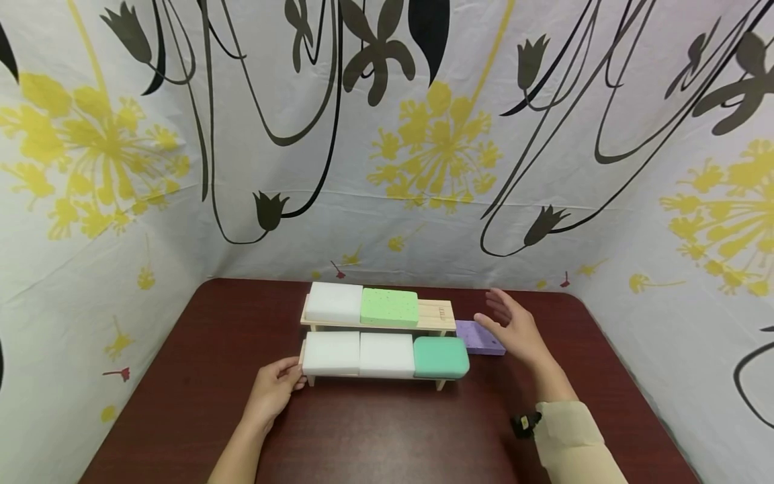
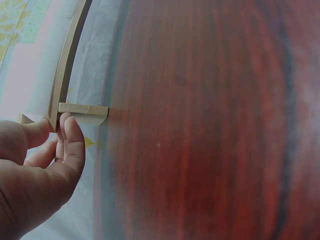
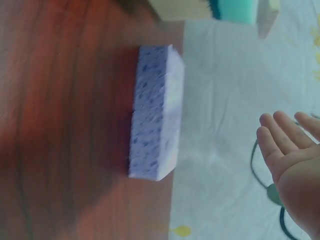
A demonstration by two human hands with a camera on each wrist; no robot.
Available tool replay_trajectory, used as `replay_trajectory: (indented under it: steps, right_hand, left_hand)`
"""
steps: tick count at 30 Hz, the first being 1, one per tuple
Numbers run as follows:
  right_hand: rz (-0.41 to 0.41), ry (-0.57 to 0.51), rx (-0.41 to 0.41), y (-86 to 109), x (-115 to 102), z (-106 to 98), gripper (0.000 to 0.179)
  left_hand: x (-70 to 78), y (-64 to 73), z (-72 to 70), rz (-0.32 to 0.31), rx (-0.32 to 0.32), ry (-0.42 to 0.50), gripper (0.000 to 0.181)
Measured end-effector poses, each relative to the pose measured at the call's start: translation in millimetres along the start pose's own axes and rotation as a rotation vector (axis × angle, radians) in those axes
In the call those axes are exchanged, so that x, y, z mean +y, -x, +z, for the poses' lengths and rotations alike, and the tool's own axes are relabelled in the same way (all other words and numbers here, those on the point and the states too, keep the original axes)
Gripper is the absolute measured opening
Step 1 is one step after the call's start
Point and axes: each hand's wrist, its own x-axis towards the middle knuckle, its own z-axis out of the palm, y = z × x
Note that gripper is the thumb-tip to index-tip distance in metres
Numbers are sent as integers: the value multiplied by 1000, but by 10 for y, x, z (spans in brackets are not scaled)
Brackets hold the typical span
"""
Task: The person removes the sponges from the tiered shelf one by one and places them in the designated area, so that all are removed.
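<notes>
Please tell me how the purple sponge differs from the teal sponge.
The purple sponge lies on the table; the teal sponge sits on the front rack. The purple sponge has square corners; the teal sponge has rounded ones. The purple sponge looks pitted; the teal sponge looks smooth. Both are flat-topped blocks.

Behind the front rack stands the rear rack, sponge at right.

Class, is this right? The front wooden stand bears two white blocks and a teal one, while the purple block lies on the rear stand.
Wrong about the purple block: the head view shows it on the table, not on the rear stand. The rest is right.
</notes>
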Motion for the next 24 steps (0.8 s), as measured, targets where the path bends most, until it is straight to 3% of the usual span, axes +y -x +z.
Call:
replay_trajectory:
  steps: [10,24]
  right_hand:
    - [-74,-34,-12,0,-254,11,82]
    - [-111,-48,-24,-66,-379,162,75]
  left_hand:
    - [-10,0,0,-6,1,2,31]
    - [8,9,-1,2,2,11,32]
